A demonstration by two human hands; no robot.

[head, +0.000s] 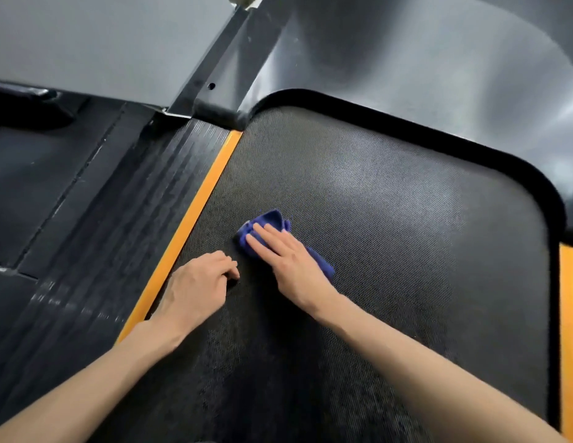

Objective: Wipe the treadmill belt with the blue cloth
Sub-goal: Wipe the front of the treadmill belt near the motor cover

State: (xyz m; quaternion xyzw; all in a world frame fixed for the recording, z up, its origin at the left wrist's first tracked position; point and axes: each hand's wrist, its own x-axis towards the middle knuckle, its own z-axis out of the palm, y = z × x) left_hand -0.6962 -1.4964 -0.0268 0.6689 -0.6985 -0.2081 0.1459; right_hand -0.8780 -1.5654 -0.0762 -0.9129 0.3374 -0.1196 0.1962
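The dark textured treadmill belt [390,219] fills the middle of the view. A crumpled blue cloth [272,220] lies on it, left of centre. My right hand [288,257] presses flat on the cloth with straight fingers, and cloth shows beyond the fingertips and beside the wrist. My left hand [199,286] rests on the belt just left of the cloth, fingers loosely curled with the tips touching the belt, holding nothing.
An orange strip [186,225] borders the belt on the left, with a ribbed black side rail [96,251] beyond it. Another orange strip [569,330] runs at the right edge. The grey motor cover [438,75] and a black upright post [221,68] stand at the belt's far end.
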